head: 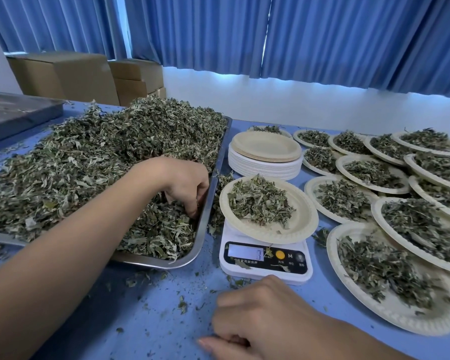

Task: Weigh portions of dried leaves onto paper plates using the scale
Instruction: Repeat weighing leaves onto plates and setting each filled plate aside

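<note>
— Where did we find the scale (pixel 265 266)?
— White, on the bench (pixel 153 320), display lit, carrying a paper plate (pixel 300 222) with a small leaf pile (pixel 257 201).
— And our bulk dried leaves (pixel 89 157)?
— Heaped just left of it. We saw empty plates (pixel 265 157) stacked behind, filled plates (pixel 400 294) overlapping to its right.

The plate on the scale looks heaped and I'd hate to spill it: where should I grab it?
Take the plate by its bare right rim, coming from the right: that edge overhangs the scale, so there is likely room beneath, the leaves sit left of centre, and the tray crowds the left side.
</note>
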`<control>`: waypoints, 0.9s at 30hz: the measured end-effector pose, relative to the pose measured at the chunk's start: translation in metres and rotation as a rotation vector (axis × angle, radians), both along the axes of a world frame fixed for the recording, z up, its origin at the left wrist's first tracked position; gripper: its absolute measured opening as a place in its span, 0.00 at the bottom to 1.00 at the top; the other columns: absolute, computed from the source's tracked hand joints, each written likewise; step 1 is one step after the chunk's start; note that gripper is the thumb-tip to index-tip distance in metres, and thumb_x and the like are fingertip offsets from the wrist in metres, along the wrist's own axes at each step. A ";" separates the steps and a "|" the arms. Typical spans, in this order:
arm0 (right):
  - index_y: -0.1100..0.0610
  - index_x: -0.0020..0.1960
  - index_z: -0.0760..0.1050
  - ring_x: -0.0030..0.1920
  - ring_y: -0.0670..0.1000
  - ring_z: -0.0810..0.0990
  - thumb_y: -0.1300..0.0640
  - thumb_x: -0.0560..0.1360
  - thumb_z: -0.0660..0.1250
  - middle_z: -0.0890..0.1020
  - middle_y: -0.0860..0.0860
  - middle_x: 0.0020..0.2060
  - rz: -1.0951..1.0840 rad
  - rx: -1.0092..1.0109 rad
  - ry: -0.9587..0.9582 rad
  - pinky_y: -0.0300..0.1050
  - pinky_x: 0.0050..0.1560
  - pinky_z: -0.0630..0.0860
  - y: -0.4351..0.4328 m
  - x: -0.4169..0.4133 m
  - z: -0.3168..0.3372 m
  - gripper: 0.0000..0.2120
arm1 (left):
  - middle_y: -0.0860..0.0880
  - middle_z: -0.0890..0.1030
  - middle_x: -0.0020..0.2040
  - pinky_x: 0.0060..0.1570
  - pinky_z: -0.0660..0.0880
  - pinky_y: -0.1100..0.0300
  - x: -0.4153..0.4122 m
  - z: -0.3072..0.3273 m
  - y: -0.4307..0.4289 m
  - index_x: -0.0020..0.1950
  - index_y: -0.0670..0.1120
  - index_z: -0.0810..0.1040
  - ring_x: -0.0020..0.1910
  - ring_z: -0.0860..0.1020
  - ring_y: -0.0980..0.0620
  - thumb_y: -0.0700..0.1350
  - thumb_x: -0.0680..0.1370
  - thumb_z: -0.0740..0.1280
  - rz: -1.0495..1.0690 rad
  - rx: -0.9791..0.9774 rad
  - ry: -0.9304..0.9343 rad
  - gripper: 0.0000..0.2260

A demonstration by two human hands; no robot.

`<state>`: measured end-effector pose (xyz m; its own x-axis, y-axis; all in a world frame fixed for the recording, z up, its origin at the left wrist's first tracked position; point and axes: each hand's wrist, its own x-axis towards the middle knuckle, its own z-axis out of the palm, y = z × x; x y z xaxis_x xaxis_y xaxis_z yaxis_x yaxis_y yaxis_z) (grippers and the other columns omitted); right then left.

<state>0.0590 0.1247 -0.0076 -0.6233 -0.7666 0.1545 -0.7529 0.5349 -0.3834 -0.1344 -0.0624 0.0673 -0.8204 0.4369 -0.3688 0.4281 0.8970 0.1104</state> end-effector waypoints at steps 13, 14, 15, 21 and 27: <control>0.53 0.30 0.65 0.29 0.44 0.64 0.54 0.82 0.67 0.63 0.45 0.29 -0.210 -0.511 0.208 0.37 0.33 0.60 0.009 0.003 0.021 0.23 | 0.55 0.81 0.38 0.34 0.71 0.65 0.009 0.020 0.006 0.48 0.49 0.83 0.36 0.78 0.59 0.43 0.77 0.71 0.057 0.413 0.247 0.02; 0.55 0.30 0.66 0.29 0.43 0.65 0.54 0.82 0.67 0.64 0.44 0.28 -0.308 -0.544 0.314 0.35 0.33 0.60 0.016 -0.002 0.028 0.22 | 0.53 0.83 0.38 0.33 0.72 0.66 0.011 0.020 0.010 0.47 0.49 0.83 0.33 0.78 0.60 0.46 0.78 0.71 0.042 0.477 0.260 0.01; 0.55 0.31 0.68 0.29 0.44 0.67 0.53 0.81 0.66 0.66 0.43 0.28 -0.429 -0.538 0.410 0.34 0.33 0.61 0.025 -0.008 0.038 0.21 | 0.52 0.84 0.37 0.31 0.72 0.68 0.013 0.020 0.015 0.47 0.49 0.83 0.30 0.77 0.62 0.48 0.78 0.72 0.028 0.516 0.253 0.03; 0.52 0.54 0.76 0.45 0.57 0.80 0.45 0.79 0.64 0.80 0.50 0.45 -1.114 0.034 0.297 0.55 0.46 0.79 0.086 -0.058 0.070 0.11 | 0.56 0.75 0.39 0.42 0.74 0.58 0.026 0.002 0.040 0.59 0.49 0.78 0.36 0.73 0.58 0.50 0.77 0.71 0.006 0.363 0.270 0.13; 0.49 0.44 0.82 0.32 0.45 0.80 0.49 0.77 0.69 0.82 0.47 0.28 -1.073 -0.031 -0.044 0.40 0.33 0.73 0.098 -0.073 0.064 0.06 | 0.58 0.70 0.34 0.40 0.76 0.58 0.029 -0.004 0.046 0.58 0.50 0.81 0.31 0.70 0.59 0.44 0.76 0.71 0.075 0.409 0.282 0.11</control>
<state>-0.0144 0.2226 0.0568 -0.9740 0.1887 0.1256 0.1193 0.8979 -0.4237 -0.1056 -0.0162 0.0631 -0.8983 0.4351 0.0605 0.4275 0.8341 0.3485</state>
